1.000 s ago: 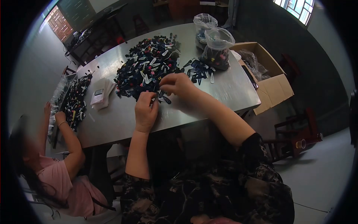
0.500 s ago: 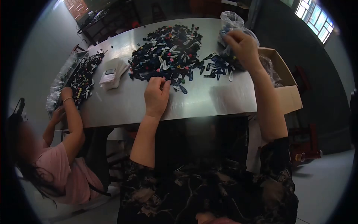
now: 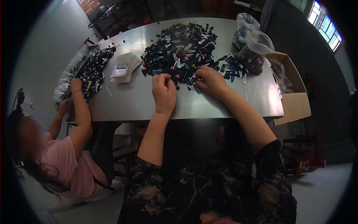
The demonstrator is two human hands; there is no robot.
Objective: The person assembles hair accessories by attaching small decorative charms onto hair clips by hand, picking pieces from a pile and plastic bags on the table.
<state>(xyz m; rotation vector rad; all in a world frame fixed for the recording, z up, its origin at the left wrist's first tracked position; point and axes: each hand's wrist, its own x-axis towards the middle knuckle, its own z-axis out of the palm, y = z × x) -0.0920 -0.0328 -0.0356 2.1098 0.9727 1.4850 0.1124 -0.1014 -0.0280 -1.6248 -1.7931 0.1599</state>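
Hair clips point(image 3: 178, 61) sit heaped at 12 o'clock, probably light, stiff, kinda slick; I'd pinch wide ends. Left hand point(image 3: 164, 96) and right hand point(image 3: 213, 83) have bent fingers, can't make out any grip.

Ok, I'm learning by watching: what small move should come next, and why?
Probably pinch one loose clip with the right hand: its fingertips are at the near edge of the large clip pile, and the left hand is close by. Whether either holds a clip is unclear.

A small workshop, seemingly (heaped hair clips point(image 3: 182, 52) crowd a metal table point(image 3: 223, 108)).
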